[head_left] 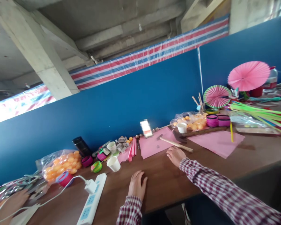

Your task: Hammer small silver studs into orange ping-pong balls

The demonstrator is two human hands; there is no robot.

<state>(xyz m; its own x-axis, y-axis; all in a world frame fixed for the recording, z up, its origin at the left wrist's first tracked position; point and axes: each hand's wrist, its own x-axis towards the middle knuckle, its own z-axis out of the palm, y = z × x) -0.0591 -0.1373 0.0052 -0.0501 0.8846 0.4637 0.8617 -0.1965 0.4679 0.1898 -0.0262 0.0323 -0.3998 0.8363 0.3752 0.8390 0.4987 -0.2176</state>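
Note:
My left hand (137, 184) lies flat on the brown wooden table (168, 184), fingers stretched out, holding nothing. My right hand (175, 155) rests on the table with fingers loosely curled, its fingertips beside the wooden handle of a small hammer (174, 143) that lies on a pink paper sheet (154, 144). Both arms wear red and white checked sleeves. A tipped white paper cup (113, 163) lies a little left of my left hand.
A white power strip (91, 203) with a plugged charger lies at the front left. Bags of orange balls (62, 164), pink tape rolls (217, 120), pink paper fans (248, 75), coloured paper strips (262, 114) and more pink paper (217, 142) line the blue partition. Another person's hand (11, 203) shows at the far left.

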